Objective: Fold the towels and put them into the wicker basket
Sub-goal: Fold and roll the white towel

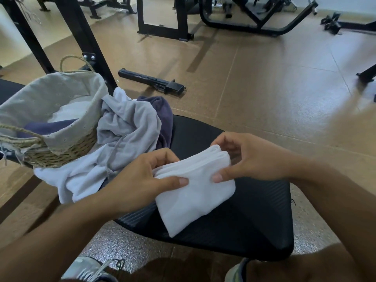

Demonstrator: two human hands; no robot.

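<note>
Grey sneakers [91,269] at bottom edge, then black padded bench [254,220] carrying everything.

Folded white terry towel [195,190] sits mid-bench, held at its far end by both hands, near end resting on or just above the pad, can't tell which. Left hand [140,180]: thumb on top face, fingers curled round the left edge, pinching it. Right hand [250,159]: thumb pressed on top near the right edge, fingers bent over the stacked folded layers at the far corner, gripping.

Handling, my read: light, soft, floppy, no stiffness. Layers will slide and fan open if lifted by one corner. Best hold is across the full stack at both sides, thumbs on top, fingers under, as now. Not fragile, not slippery.

Wicker basket with grey cloth liner [61,123] at far left of bench, white and blue towels already inside. Unfolded pile of grey, white and purple towels [126,135] lies between basket and hands, touching the basket.
</note>
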